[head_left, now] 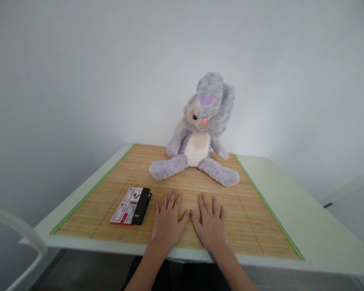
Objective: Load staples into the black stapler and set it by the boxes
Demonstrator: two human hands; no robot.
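1. lying palms down, your left hand (166, 224) and right hand (211, 227) rest flat on the bamboo mat (255, 226), fingers spread somewhat wide, both empty.
2. your thumbs angle inward between the hands; you cannot tell whether their tips touch.
3. just left of your left hand, a narrow gap from its little finger, lies a flat red, white and black pack (130, 207), its black side toward that hand.
4. on the pack you see small red marks, boxed print and a picture of a dark object; the lettering is too small to read.
5. the mat runs under and beyond both your hands on a white table (291, 202).
6. past your fingertips, a grey plush rabbit (197, 148) sits facing you, legs splayed, one ear drooping over its face.
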